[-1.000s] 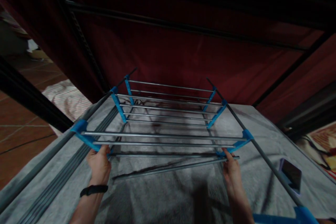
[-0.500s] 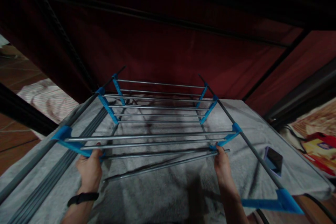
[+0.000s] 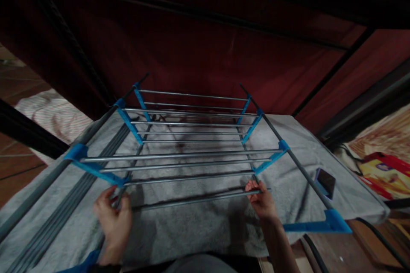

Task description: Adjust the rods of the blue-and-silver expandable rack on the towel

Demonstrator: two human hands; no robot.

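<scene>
A rack of grey metal tubes (image 3: 179, 155) with blue plastic brackets (image 3: 270, 163) lies on its side in front of me. My right hand (image 3: 262, 202) has its fingers around the right end of a loose metal tube (image 3: 195, 200), which lies nearly level below the nearest fitted rungs. Its left end is beside my left hand (image 3: 113, 219). That hand is at the rack's lower left pole, just under a blue bracket (image 3: 112, 178), with thumb and fingers apart and curved. Part of the pole is hidden behind it.
Several spare tubes (image 3: 60, 217) lie side by side at the left on the grey blanket (image 3: 205, 234). A phone (image 3: 324, 183) rests to the right of the rack. Dark red fabric (image 3: 198, 59) with black bars stands behind. A red and yellow package (image 3: 389, 175) is at the far right.
My left hand has left the bracket and come down toward me. My right hand has shifted left along the loose tube, whose left end has risen, so it lies more level.
</scene>
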